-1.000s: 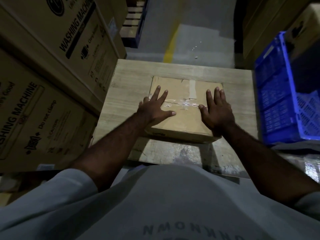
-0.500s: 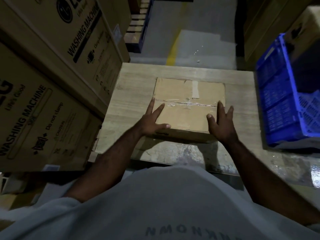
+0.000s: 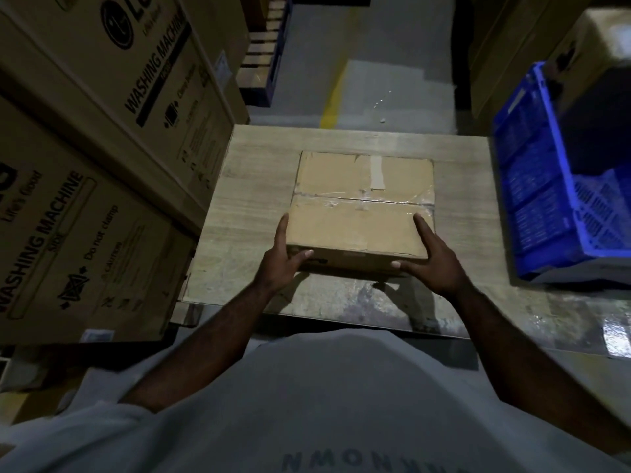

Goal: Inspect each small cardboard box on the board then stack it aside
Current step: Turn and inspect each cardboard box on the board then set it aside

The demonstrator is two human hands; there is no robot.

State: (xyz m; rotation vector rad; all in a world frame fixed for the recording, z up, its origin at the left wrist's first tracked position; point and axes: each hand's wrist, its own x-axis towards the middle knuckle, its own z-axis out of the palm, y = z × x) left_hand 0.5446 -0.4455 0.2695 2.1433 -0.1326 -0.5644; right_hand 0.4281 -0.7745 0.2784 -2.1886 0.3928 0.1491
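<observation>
Cardboard, brown and sealed with clear tape across its top seam, forms the small cardboard box (image 3: pixel 362 213), which lies on the middle of the wood-grain bench (image 3: pixel 252 213), nearer the person's edge than the far edge. The left hand (image 3: pixel 278 266) grips the near left corner: its fingers (image 3: pixel 282 227) run along the left side of the box and its thumb presses the near face. The right hand (image 3: pixel 435 264) grips the near right corner in the same manner, with the index finger laid along the right top edge and the thumb on the near face. One second ago both hands lay flat with spread fingers on the top panel, over the tape seam; half a second ago they had slid back to the near edge; now they have left the top and closed round the two near corners. The box has kept its place and heading on the bench. A dark shadow lies under the near edge; whether that edge is raised cannot be told. A blue crate (image 3: pixel 532 186) stands just beside the right edge of the bench. Large cartons (image 3: pixel 85 233) printed "WASHING MACHINE" are stacked against the left edge. A yellow floor line (image 3: pixel 333 100) runs away beyond the far edge.
</observation>
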